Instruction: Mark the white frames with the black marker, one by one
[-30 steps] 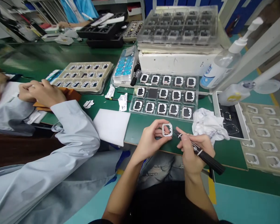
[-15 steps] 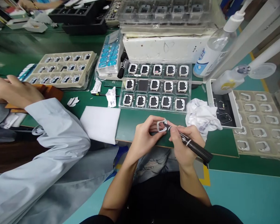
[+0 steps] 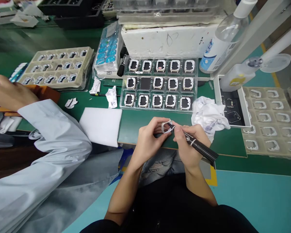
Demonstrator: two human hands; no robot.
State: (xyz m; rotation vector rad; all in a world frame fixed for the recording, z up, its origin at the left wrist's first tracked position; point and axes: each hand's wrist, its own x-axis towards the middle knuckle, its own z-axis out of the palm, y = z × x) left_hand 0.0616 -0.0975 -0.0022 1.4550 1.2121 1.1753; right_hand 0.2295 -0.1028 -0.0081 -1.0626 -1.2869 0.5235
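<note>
Between the fingers and thumb of my left hand [image 3: 150, 139] is a small silvery watch case frame [image 3: 163, 128], held above the bench's front edge. My right hand [image 3: 191, 142] grips a black marker pen [image 3: 199, 146] with pale bands. Its tip is at the right side of the frame's opening; whether it touches is too small to tell. Just beyond my hands lies a clear plastic tray [image 3: 157, 89] of similar frames in three rows, with one pocket holding no frame.
A crumpled white cloth [image 3: 208, 116] and a white box [image 3: 244, 124] lie to the right, near a beige tray [image 3: 266, 121] and a pump bottle [image 3: 223, 45]. At left are a white foam sheet [image 3: 102, 126] and a co-worker's sleeve [image 3: 55, 129]. A white block [image 3: 167, 42] stands behind.
The view has shifted slightly, so the bench things sit a little higher and further left. Both my hands keep their hold, the pen tip still at the frame.
</note>
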